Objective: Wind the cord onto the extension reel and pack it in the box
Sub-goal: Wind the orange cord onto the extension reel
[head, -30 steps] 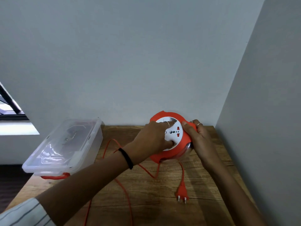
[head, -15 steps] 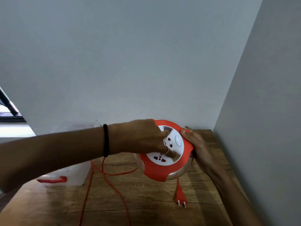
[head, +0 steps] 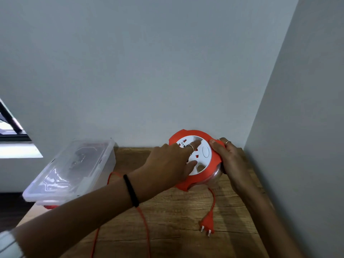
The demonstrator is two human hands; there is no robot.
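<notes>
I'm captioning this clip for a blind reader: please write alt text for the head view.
Two hands work an orange extension reel on a wooden table: right hand grips its rim, left hand fingers press its white face. Loose cord, plug, lidded clear box left.

The left arm reaches in from the lower left, bare from a pale striped sleeve point(head: 9, 243) up to the wrist, which wears a black band point(head: 131, 190). The left hand point(head: 167, 162) lies palm down with fingers stretched forward and fairly straight, the thumb spread toward the right; one finger carries a ring. The right arm comes up along the right side. The right hand point(head: 229, 161) is turned on its edge, thumb on top, fingers curled around from the far side, one ringed.
</notes>
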